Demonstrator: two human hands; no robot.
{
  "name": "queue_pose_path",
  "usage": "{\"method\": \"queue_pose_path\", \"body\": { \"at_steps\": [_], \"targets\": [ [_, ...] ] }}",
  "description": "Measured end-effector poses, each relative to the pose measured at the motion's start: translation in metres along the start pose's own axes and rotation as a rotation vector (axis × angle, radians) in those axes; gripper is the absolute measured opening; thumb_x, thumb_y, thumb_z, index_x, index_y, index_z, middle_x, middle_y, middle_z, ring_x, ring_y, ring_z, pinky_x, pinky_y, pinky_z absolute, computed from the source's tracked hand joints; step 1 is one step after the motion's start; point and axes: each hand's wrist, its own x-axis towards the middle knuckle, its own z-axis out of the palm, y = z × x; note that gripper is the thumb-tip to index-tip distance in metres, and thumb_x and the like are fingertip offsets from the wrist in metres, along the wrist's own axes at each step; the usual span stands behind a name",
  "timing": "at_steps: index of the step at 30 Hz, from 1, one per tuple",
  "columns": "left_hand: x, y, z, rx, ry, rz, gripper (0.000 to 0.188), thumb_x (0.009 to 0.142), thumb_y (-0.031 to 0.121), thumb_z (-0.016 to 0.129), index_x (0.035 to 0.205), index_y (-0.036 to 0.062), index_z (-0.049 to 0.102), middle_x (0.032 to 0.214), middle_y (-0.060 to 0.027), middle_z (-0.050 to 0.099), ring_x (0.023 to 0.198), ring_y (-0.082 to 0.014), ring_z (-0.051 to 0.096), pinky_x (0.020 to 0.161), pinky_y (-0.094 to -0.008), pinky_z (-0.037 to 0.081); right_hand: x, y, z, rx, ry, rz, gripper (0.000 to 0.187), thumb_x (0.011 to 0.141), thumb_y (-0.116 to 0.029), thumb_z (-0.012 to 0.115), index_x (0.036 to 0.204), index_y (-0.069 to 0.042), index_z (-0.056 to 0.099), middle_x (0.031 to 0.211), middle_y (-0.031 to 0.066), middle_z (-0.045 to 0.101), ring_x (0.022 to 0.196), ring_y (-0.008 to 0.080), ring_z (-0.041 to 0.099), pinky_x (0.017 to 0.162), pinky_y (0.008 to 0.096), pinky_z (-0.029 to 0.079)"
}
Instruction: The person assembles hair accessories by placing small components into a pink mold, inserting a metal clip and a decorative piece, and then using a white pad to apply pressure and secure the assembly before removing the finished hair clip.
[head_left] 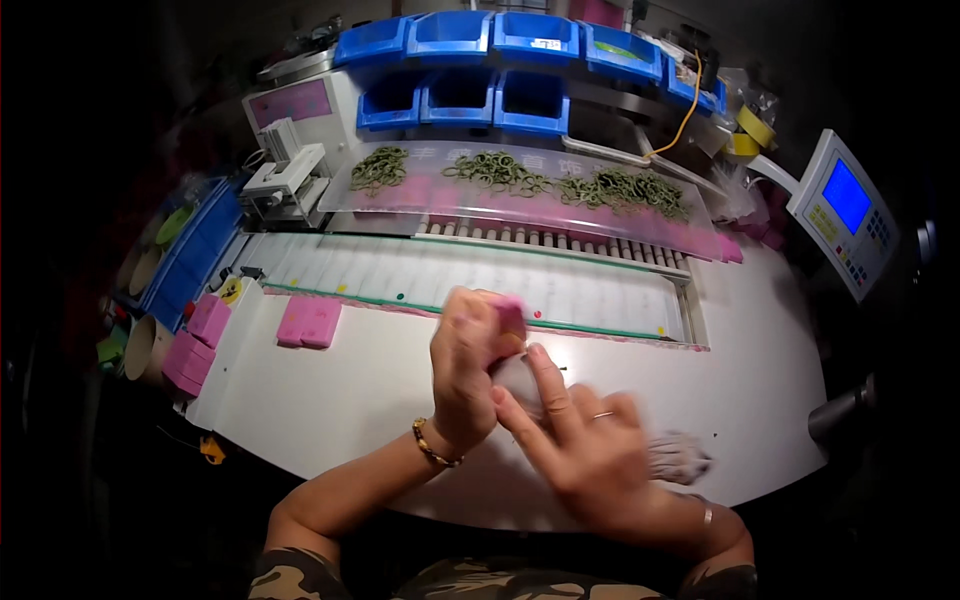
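Grip of the left hand [465,360] encloses a pink foam-like block [510,313], likely light and soft, best held edgewise, above the white worktop [350,400], the right hand [597,445] touching a rounded grey piece [516,379], its hold unclear.

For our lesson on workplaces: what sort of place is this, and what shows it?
Probably a factory workstation: rows of blue bins, a line of rollers, and, at the right, a control panel with a blue screen.

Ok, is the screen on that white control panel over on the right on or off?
On: the screen is lit, showing bright blue against its white casing.
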Motion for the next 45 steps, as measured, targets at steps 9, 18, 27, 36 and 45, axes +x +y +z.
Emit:
{"method": "queue_pose_path", "body": {
  "at_steps": [9,18,27,36,45],
  "targets": [
    [0.004,-0.02,-0.022,-0.423,0.237,-0.639,0.043,0.102,0.048,0.043,0.099,0.0063,0.049,0.079,-0.0058,0.054,0.065,-0.0131,0.056,0.057,-0.0264,0.05,-0.051,0.047,0.031,0.003,-0.196,0.157,0.047,0.08,-0.01,0.06,0.127,-0.018,0.063,0.135,0.0199,0.057,0.074,0.0188,0.061,0.073,0.035,0.041],
    [-0.003,-0.023,-0.019,-0.678,-0.024,-0.975,0.055,0.096,0.058,0.051,0.114,0.0054,0.046,0.094,-0.0078,0.057,0.072,-0.0173,0.063,0.05,-0.0339,0.054,-0.072,0.085,0.04,-0.18,-0.363,0.397,0.048,0.076,-0.004,0.067,0.124,-0.009,0.062,0.136,0.0214,0.053,0.091,0.0292,0.062,0.087,0.0395,0.04],
    [-0.023,-0.01,0.002,-0.433,-0.075,-0.631,0.03,0.101,0.03,0.055,0.12,0.0068,0.051,0.105,-0.0056,0.063,0.095,-0.0133,0.062,0.083,-0.0287,0.052,-0.009,0.053,0.052,1.236,0.014,0.646,0.044,0.08,-0.015,0.079,0.119,-0.004,0.061,0.118,0.0077,0.065,0.105,0.0185,0.06,0.08,0.0299,0.046],
    [-0.022,-0.005,-0.021,-0.561,-0.377,-0.741,0.028,0.095,0.017,0.066,0.116,0.0029,0.055,0.107,-0.0069,0.065,0.1,-0.014,0.062,0.088,-0.0295,0.051,-0.017,0.053,0.068,1.274,0.202,0.541,0.028,0.079,-0.011,0.081,0.099,-0.002,0.062,0.092,0.0039,0.068,0.082,0.0107,0.062,0.069,0.0239,0.046],
    [0.012,-0.012,-0.043,-0.598,-0.691,-0.918,0.044,0.081,0.003,0.076,0.12,-0.0003,0.056,0.106,-0.007,0.065,0.095,-0.0143,0.063,0.085,-0.0304,0.052,-0.011,0.054,0.068,1.742,0.133,0.761,0.039,0.081,-0.001,0.076,0.116,0.0,0.059,0.114,0.0099,0.063,0.1,0.0154,0.06,0.079,0.0273,0.05]
  ]
}}
